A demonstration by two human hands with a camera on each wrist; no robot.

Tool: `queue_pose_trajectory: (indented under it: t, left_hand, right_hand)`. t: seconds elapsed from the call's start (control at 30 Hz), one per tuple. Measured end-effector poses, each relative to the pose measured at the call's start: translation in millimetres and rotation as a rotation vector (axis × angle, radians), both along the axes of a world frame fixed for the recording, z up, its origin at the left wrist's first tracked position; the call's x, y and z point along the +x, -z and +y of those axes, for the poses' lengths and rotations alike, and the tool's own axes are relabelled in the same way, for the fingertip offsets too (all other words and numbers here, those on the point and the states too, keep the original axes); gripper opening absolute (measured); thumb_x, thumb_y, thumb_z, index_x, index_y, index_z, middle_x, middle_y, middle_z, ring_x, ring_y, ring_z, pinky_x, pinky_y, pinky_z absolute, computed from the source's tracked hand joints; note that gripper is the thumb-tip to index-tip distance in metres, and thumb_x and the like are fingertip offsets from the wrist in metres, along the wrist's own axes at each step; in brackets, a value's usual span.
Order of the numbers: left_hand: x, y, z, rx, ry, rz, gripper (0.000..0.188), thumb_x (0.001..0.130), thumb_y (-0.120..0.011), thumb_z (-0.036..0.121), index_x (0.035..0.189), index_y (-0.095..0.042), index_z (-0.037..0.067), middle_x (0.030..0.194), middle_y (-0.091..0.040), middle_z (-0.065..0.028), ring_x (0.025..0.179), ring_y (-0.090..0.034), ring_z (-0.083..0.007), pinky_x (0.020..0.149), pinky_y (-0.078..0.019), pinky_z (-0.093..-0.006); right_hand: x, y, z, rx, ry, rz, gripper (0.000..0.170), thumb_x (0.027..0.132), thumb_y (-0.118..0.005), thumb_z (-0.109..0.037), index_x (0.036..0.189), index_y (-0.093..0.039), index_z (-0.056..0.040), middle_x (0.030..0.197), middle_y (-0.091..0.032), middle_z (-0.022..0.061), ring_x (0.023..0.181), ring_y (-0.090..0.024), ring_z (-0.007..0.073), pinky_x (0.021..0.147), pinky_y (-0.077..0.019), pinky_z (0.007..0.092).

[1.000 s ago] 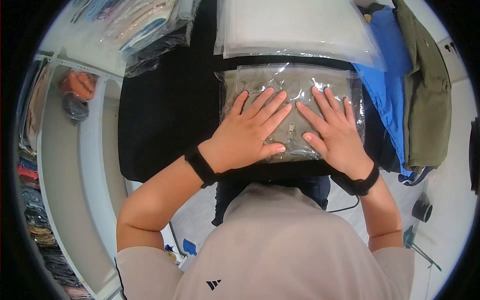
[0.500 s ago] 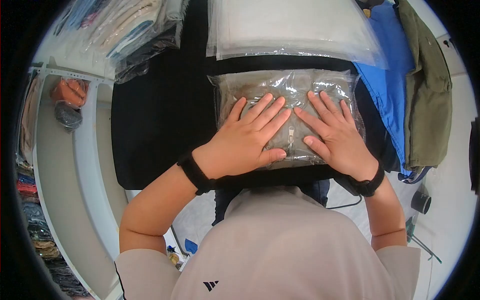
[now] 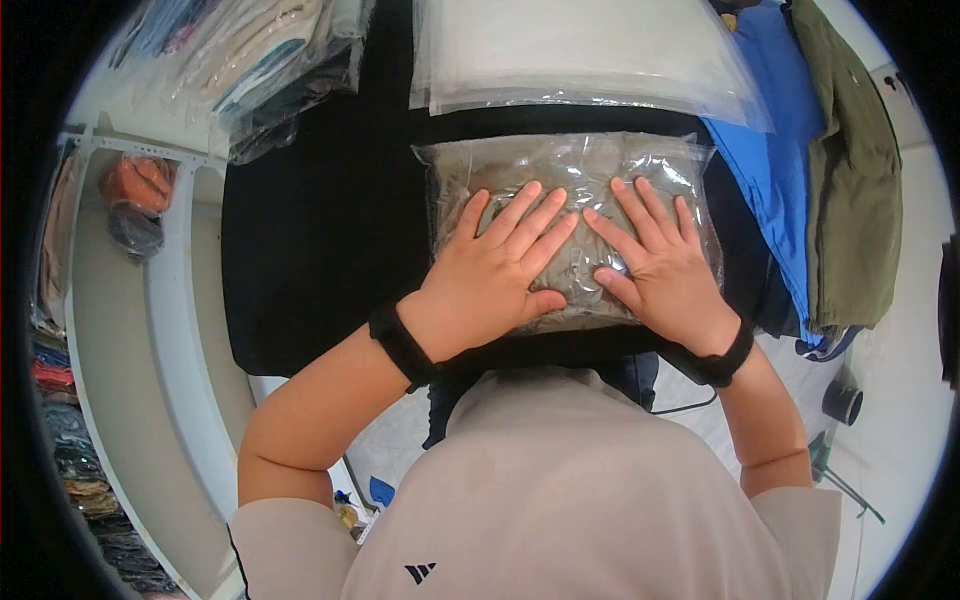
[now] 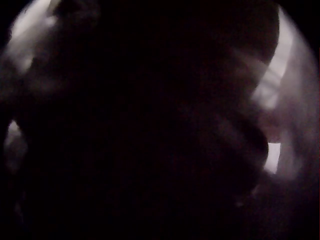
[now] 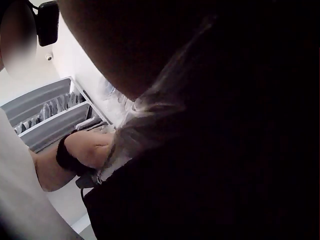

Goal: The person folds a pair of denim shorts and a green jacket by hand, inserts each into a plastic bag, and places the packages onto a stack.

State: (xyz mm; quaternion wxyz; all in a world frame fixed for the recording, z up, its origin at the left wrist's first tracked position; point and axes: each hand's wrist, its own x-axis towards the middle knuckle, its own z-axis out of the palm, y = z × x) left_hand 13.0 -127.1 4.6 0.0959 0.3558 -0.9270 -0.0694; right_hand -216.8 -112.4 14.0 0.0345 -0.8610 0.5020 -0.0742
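On the black table lies a clear plastic bag with a folded olive-grey garment inside. My left hand presses flat on the bag's left half, its fingers spread and pointing away from me. Flat on the right half rests my right hand, fingers spread too. Between the two hands the plastic is wrinkled and shiny over the garment. The left wrist view is almost wholly dark. In the right wrist view, crumpled clear plastic shows beside the left hand.
Flat clear bags are stacked at the table's far side. To the right lie blue fabric and an olive garment. Bagged clothes sit at the far left, above a white shelf holding an orange bundle.
Both hands stay spread on the bag, shifting only slightly. The zipper pull seen between them earlier no longer stands out, and the plastic there looks more wrinkled.
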Motion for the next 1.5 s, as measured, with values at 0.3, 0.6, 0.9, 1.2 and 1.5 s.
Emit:
queue_pose_trajectory:
  t: [0.3,0.6,0.9,1.2,1.5]
  left_hand:
    - [4.1,2.8,-1.8,0.008,0.042,-0.02,0.072,0.087,-0.055,0.046,0.142,-0.031,0.007,0.149,-0.026,-0.015,0.138,-0.021,-0.0328,0.106,-0.0214,-0.0588]
    - [2.4,-53.0,-5.6,0.069,0.247,-0.037,0.064,0.088,-0.057,0.039,0.136,-0.039,0.002,0.147,-0.028,-0.0183,0.137,-0.025,-0.0336,0.107,-0.029,-0.0469]
    - [13.7,-12.1,-21.1,0.026,0.191,-0.12,0.076,0.087,-0.053,0.05,0.143,-0.026,0.005,0.15,-0.02,-0.0181,0.14,-0.02,-0.0313,0.107,-0.0225,-0.0573]
    - [8.4,-6.4,-25.2,0.182,0.155,-0.086,0.081,0.083,-0.058,0.049,0.144,-0.025,0.008,0.152,-0.017,-0.0164,0.141,-0.016,-0.0298,0.107,-0.0197,-0.0588]
    - [10.0,-4.9,-27.3,0.164,0.158,-0.098,0.079,0.084,-0.057,0.048,0.145,-0.025,0.009,0.153,-0.015,-0.015,0.141,-0.014,-0.0286,0.109,-0.0156,-0.0577]
  right_hand:
    - [-5.8,7.0,2.3,-0.065,-0.03,-0.011,0.051,0.088,-0.052,-0.045,0.135,-0.046,-0.0248,0.145,-0.034,0.0096,0.135,-0.028,0.0298,0.107,-0.0233,0.0545]
    - [-3.6,-37.8,-11.6,-0.194,-0.136,0.124,0.054,0.083,-0.06,-0.043,0.132,-0.049,-0.0223,0.14,-0.04,0.0123,0.13,-0.037,0.0319,0.105,-0.0288,0.0511]
    - [-21.0,-21.5,-38.4,0.082,-0.213,0.124,0.058,0.088,-0.052,-0.047,0.141,-0.036,-0.0278,0.148,-0.028,0.0125,0.136,-0.028,0.0324,0.105,-0.0259,0.0576]
    - [-18.5,-8.0,-45.5,0.154,-0.19,0.106,0.061,0.086,-0.056,-0.046,0.141,-0.036,-0.0294,0.151,-0.023,0.0105,0.138,-0.024,0.0331,0.105,-0.0248,0.0581]
    - [-25.6,-7.0,-48.8,0.293,-0.206,0.015,0.061,0.09,-0.05,-0.047,0.145,-0.028,-0.0302,0.153,-0.015,0.0122,0.141,-0.013,0.0356,0.108,-0.0174,0.0594]
